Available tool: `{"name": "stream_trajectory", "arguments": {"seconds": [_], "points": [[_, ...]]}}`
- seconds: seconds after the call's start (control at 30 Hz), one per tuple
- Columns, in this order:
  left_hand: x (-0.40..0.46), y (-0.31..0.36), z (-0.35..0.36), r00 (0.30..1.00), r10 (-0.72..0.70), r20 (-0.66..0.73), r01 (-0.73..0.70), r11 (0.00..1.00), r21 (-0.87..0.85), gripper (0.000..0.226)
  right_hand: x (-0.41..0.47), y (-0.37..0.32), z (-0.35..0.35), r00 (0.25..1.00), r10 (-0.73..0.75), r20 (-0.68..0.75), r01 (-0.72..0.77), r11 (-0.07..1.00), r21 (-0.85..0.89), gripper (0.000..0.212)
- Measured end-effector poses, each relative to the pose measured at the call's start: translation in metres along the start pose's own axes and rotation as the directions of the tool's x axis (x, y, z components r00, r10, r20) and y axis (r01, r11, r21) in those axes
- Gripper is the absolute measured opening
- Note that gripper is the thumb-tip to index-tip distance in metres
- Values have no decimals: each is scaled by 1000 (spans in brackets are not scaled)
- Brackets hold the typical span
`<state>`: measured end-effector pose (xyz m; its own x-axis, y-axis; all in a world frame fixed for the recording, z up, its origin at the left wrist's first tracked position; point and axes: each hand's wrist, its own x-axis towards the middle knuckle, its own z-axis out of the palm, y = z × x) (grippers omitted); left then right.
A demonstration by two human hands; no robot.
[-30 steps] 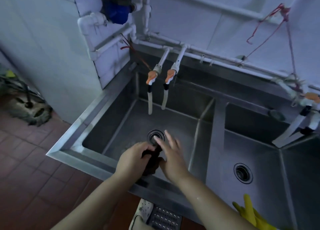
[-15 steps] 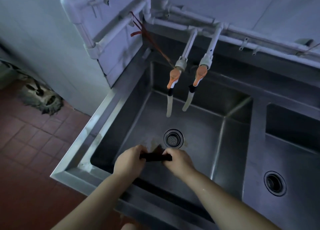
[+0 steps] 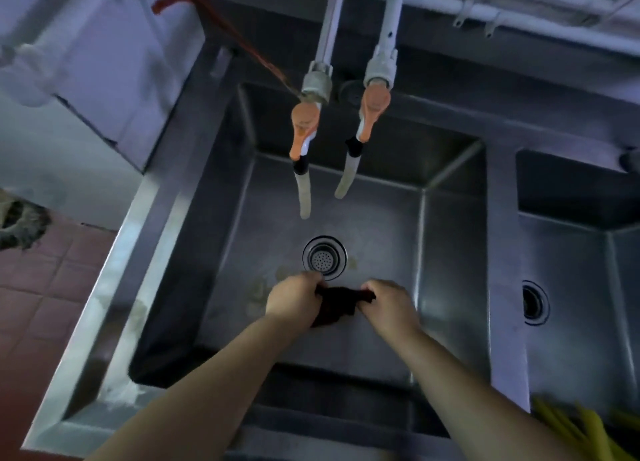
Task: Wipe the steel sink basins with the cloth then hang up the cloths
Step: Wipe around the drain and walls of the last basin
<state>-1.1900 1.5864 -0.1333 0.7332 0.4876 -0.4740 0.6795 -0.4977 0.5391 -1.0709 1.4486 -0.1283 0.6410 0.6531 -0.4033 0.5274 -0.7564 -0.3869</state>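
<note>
The steel sink (image 3: 166, 252) fills most of my view, and I stand at its front rim over the left basin (image 3: 381, 225), whose floor lies open around the drain (image 3: 324, 258). The right basin (image 3: 571, 287) sits past the dividing wall, so I judge I will have to lift over that ridge to reach it. Two taps with orange handles (image 3: 304, 128) hang over the back of the left basin; their hoses dangle low enough that I would want to keep wide strokes under them. Faint stains (image 3: 263, 287) mark the floor just left of the drain. I hold the dark cloth (image 3: 334, 304) bunched between both hands, just in front of the drain, probably gathering it for a firmer wipe. My left hand (image 3: 294, 297) is curled round one end, my right hand (image 3: 388, 303) pinches the other.
</note>
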Motion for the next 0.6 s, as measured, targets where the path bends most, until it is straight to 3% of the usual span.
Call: {"name": "stream_trajectory", "arguments": {"seconds": [0.1,0.2,0.27,0.37,0.47,0.53,0.6], "points": [[24,12,21,990,120,74,-126,988,87,34,0,28,2,998,-12,-66,8,998,-56,20],[38,10,42,953,233,195,-279,924,262,33,-6,48,11,986,18,165,-2,995,-99,42],[42,5,56,913,239,331,-362,849,386,36,-10,55,10,979,18,205,-2,997,-80,48],[46,-4,71,880,208,426,-406,794,453,40,-8,57,-16,996,-65,63,69,995,-66,39],[61,-1,85,867,220,448,-430,784,447,43,9,57,-63,930,-327,-167,283,929,-240,24],[77,6,96,864,235,445,-440,781,444,47,29,62,-95,896,-422,-136,347,858,-380,18],[92,11,109,850,270,453,-483,745,461,55,57,74,-125,903,-428,-30,357,790,-498,18]]}}
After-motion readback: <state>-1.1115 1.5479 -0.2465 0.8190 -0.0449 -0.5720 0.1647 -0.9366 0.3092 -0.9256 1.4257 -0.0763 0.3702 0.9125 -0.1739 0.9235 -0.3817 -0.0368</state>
